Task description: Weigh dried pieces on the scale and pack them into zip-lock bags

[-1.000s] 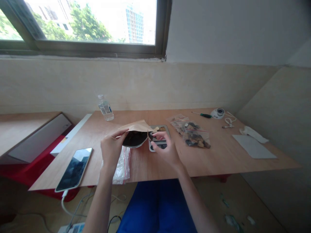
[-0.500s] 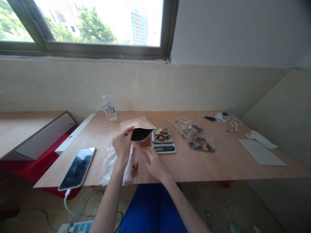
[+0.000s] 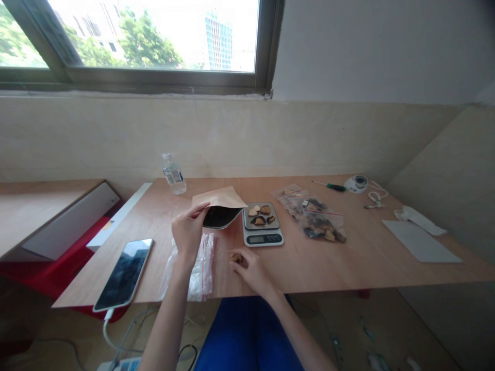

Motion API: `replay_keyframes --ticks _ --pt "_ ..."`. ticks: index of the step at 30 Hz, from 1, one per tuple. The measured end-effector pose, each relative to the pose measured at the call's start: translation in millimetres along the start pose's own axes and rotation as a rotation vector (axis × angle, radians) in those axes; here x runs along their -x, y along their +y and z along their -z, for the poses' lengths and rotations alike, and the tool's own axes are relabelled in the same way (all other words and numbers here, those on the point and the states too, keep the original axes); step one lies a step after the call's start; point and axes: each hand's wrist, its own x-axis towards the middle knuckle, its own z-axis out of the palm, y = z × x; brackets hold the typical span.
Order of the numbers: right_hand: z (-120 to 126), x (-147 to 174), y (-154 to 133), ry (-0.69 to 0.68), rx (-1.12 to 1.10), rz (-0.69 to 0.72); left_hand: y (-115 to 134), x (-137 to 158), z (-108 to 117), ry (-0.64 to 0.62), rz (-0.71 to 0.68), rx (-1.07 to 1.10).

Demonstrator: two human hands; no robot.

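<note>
My left hand (image 3: 187, 236) grips the left edge of a brown paper pouch (image 3: 219, 197), whose dark mouth gapes toward me above the table. Between the thumb and fingers of my right hand (image 3: 252, 272) is a dried brown slice (image 3: 236, 258), partly covered by the fingers. Just beyond that hand stands a small digital kitchen scale (image 3: 264, 240), with several pale, dark-edged dried slices (image 3: 259, 220) on its plate. Clear zip bags (image 3: 203, 268) with red strips lie below my left hand. What is inside the pouch is too dark to make out.
Right of the scale are filled zip bags (image 3: 323, 226) of dried pieces. Farther right lie a screwdriver (image 3: 336, 187), a white dome camera (image 3: 356, 184) and a white sheet (image 3: 419, 242). A phone (image 3: 124, 273) and a water bottle (image 3: 174, 175) stand on the left side.
My right hand has picked up the dried slice beside the empty zip bags and moved slightly right and toward me. The pouch in my left hand has shifted a little left.
</note>
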Motion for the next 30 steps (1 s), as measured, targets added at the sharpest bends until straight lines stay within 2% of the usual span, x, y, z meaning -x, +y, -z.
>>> replay_keyframes --ticks 4,7,9,11,15,18,20,23,24,25,27,28,30 --pt "66.0 -34.3 21.6 0.294 -0.081 -0.041 0.4 -0.5 3.4 0.006 0.014 0.025" --pt "117.3 -76.3 45.1 0.502 0.084 -0.043 2.8 0.5 4.1 -0.002 0.017 0.023" --pt "136.5 -98.7 59.9 0.496 0.144 -0.059 4.7 1.5 3.7 -0.014 0.016 0.011" --pt "141.2 -111.1 71.2 0.453 0.182 -0.06 5.9 2.2 3.3 -0.028 0.015 -0.004" --pt "131.0 -111.7 79.4 0.363 0.229 -0.024 5.8 1.8 4.0 -0.037 0.012 -0.016" --pt "127.0 -102.7 70.4 0.354 0.249 0.011 4.7 0.9 5.0 -0.041 0.012 -0.019" --pt "124.3 -92.7 53.3 0.419 0.261 0.037 4.5 0.8 4.5 -0.048 0.01 -0.02" --pt "107.5 -71.1 9.3 0.597 0.245 0.136 5.7 2.4 1.1 -0.062 0.011 -0.032" --pt "97.4 -63.4 -8.0 0.577 0.214 0.18 6.5 3.5 -0.5 -0.072 0.014 -0.037" --pt "85.5 -56.7 -25.0 0.484 0.19 0.231 7.5 4.7 -2.0 -0.084 0.016 -0.039" --pt "59.1 -48.2 -53.2 0.205 0.226 0.358 9.3 7.6 -4.3 -0.106 0.018 -0.03" --pt "45.9 -47.3 -62.9 0.097 0.28 0.387 10.0 9.2 -4.9 -0.11 0.019 -0.024" --pt "22.0 -51.9 -71.5 -0.032 0.438 0.359 10.3 12.5 -4.9 -0.106 0.023 -0.023"
